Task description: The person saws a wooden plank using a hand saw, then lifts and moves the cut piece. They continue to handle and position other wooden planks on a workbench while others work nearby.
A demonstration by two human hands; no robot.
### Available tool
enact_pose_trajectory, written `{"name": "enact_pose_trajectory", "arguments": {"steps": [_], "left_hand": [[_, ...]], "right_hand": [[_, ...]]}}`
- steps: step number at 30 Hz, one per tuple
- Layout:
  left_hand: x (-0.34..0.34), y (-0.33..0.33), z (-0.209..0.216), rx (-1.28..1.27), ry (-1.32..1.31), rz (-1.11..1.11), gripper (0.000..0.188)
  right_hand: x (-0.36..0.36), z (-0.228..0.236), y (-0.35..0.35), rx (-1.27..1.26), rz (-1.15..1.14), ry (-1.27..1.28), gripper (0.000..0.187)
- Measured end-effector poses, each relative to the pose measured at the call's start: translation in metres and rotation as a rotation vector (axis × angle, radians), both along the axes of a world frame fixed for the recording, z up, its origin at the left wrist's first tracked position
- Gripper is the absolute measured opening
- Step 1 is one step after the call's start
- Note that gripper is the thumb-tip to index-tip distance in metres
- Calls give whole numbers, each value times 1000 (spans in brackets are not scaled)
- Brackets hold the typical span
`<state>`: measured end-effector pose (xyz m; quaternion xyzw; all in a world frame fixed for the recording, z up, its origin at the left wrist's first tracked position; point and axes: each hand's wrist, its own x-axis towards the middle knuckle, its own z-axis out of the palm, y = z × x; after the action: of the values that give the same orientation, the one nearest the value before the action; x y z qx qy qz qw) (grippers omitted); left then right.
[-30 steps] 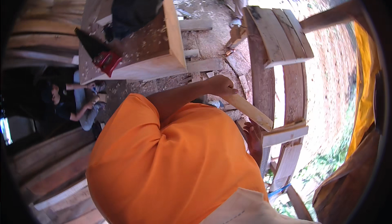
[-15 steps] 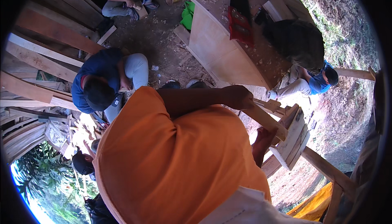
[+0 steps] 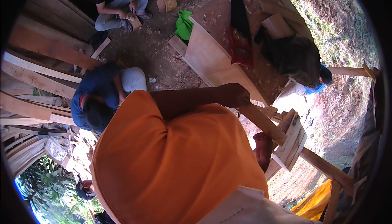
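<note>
My left hand (image 3: 234, 95) is closed round the upper end of a flat wooden piece (image 3: 263, 121), with my arm stretched across in front of my orange shirt. The piece slants down to the right, over several short boards (image 3: 292, 142) on a wooden stand. Close by its lower edge is my right hand (image 3: 263, 146), fingers curled in. The wooden piece and shadow partly hide what that hand grips.
A large wooden workbench (image 3: 220, 56) bears shavings, a handsaw (image 3: 241, 46) with a red handle, wood blocks and a dark bag (image 3: 294, 58). One person in dark blue (image 3: 96, 95) crouches left; another sits (image 3: 122, 5) farther back. Long planks (image 3: 51, 46) lean at left.
My view has shifted slightly, so the bench and people appear displaced. My right hand shows a little lower against the wooden piece. My left hand keeps its hold.
</note>
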<state>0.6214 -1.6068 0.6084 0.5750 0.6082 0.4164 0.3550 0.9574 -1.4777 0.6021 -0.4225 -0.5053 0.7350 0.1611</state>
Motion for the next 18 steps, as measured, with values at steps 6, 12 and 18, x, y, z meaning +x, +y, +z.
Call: {"name": "enact_pose_trajectory", "arguments": {"steps": [6, 12, 18], "left_hand": [[-15, -13, -28, 354, 189, 0, 29], [-39, -40, 21, 63, 4, 202, 31], [-34, -32, 34, -23, 57, 207, 31]], "right_hand": [[-39, 51, 0, 191, -24, 63, 6], [-78, 25, 17, 337, 16, 162, 61], [-129, 59, -8, 184, -269, 31, 48]]}}
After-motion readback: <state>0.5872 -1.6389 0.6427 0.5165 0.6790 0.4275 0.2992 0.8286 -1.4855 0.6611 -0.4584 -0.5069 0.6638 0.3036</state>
